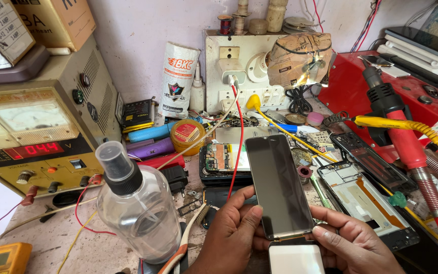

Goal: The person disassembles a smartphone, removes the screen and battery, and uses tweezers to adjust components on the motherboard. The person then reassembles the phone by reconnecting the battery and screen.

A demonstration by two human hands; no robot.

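Both hands, left hand [231,231] and right hand [353,243], pinch the dark phone screen [279,185], fingers closed on its lower edge. Behind it: a white pouch [177,78] with red logo, and a round yellow tin [187,136].

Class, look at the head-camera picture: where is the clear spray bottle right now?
The clear spray bottle stands at lower left on the workbench, just left of the left hand, in front of the power supply.

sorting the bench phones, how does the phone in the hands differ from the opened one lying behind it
The held phone is closed up, its dark glass screen facing up, while the opened phone shows its circuit board and inner parts. The held phone is gripped by the left hand and right hand, tilted lengthwise away from the person; the opened phone lies flat and crosswise on the bench, with a red wire across it. Both are slim rectangular handsets.
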